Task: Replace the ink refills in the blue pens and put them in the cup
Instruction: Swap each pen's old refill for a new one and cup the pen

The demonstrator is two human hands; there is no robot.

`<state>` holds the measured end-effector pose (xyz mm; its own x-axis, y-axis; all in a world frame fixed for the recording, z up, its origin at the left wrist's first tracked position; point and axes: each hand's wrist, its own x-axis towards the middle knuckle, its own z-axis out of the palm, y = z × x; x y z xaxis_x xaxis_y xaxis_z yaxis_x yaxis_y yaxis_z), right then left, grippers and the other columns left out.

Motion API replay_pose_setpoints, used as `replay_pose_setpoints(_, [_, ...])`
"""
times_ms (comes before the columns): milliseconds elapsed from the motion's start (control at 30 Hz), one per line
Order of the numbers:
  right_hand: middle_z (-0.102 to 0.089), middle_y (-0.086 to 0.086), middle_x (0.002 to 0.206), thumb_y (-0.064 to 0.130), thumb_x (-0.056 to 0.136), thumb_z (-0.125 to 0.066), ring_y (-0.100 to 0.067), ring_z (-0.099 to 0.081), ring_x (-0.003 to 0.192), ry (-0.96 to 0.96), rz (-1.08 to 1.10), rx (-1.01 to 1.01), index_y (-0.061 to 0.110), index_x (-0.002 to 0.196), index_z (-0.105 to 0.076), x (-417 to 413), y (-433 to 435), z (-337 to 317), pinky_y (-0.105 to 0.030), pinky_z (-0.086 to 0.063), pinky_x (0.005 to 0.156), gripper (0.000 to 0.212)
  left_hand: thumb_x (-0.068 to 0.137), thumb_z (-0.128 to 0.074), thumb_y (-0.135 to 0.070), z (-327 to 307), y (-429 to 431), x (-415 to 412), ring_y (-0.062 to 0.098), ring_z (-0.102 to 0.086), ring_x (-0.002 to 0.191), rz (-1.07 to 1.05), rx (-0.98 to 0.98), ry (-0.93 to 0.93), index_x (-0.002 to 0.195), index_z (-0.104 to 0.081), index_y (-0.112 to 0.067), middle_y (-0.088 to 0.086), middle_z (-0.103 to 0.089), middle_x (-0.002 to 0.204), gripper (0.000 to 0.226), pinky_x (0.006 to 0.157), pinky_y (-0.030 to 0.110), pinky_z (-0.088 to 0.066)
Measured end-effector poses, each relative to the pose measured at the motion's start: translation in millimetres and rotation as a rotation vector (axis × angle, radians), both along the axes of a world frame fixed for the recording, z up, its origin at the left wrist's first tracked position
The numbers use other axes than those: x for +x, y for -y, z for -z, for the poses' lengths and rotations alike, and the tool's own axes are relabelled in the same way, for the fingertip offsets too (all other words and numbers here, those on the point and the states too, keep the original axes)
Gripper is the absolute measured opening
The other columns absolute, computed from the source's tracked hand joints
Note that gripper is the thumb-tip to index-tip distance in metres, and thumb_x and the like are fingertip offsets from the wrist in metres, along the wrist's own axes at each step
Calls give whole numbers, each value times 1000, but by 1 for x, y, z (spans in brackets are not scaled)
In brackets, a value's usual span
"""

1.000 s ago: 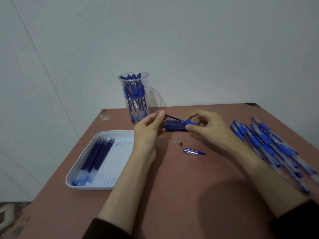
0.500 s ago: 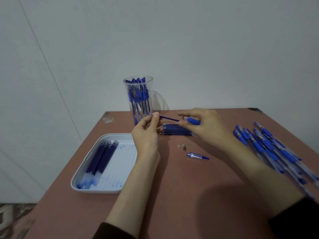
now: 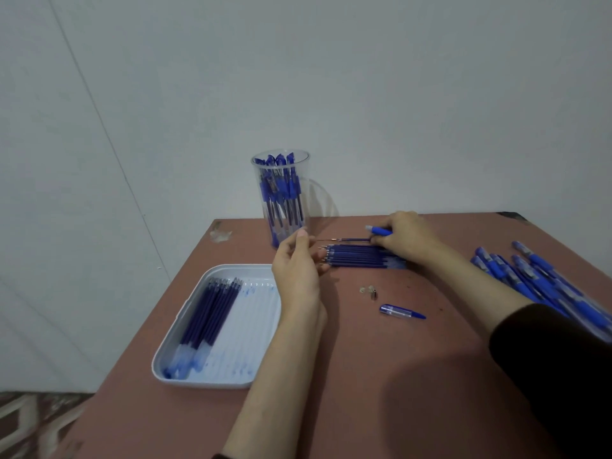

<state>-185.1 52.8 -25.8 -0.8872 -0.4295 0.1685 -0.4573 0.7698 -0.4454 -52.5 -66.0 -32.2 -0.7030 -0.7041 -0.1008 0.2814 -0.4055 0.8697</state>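
At the far edge of the table point(image 3: 364, 392), whose top is seen as matt and scuffed, a cup point(image 3: 256, 193) of clear glossy plastic is stood. Near the left edge, a tray point(image 3: 251, 326) of smooth pale plastic is shown, smeared with ink.

Reddish table point(image 3: 364, 376) — pale wall point(image 3: 364, 94).
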Motion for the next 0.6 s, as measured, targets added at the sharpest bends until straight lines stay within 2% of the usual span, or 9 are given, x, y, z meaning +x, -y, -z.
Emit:
replay_pose_setpoints(67, [-62,-4,67,16,84,-62,-20,-51,59,12,-21,3,17,81,-74,-3,0,0,-28,-37,56,12,98,-49,-18,0,0,0,9,-54,63,13,13,3,91,-60,-19,4,-61,92,13,44,14,-42])
replay_pose_setpoints(200, [-71,-6,79,6,78,-53,-25,-59,67,46,-52,2,31,68,-69,-6,0,0,-33,-48,66,31,98,-49,-16,-2,0,1,8,-55,63,20,21,0,92,-62,-19,3,-62,91,14,44,14,-42])
replay_pose_setpoints(300, [-71,-3,85,6,80,-52,-22,-58,69,28,-60,-17,28,71,-69,-4,-2,-1,-29,-44,63,29,98,-48,-14,-3,-1,3,8,-55,62,23,17,-1,94,-62,-17,3,-62,89,14,44,14,-42])
replay_pose_setpoints(400, [-68,3,92,8,83,-53,-18,-60,82,-23,-54,-70,23,80,-70,4,-2,-4,-28,-46,72,23,96,-48,-9,-4,-2,4,8,-56,61,30,-19,6,93,-62,-17,2,-64,86,16,47,15,-42])
replay_pose_setpoints(500, [-65,2,87,8,84,-54,-19,-59,81,-76,-37,-96,22,87,-71,22,1,-8,-28,-44,68,23,95,-48,-7,-5,-6,6,8,-55,58,93,-139,5,91,-63,-19,0,-65,80,19,49,17,-42])
replay_pose_setpoints(600, [-63,2,77,11,81,-56,-22,-57,73,-144,-37,-135,24,80,-66,48,4,-6,-28,-40,58,17,94,-52,-11,-3,-12,11,12,-59,67,167,-377,23,90,-63,-25,-2,-66,82,19,58,24,-47])
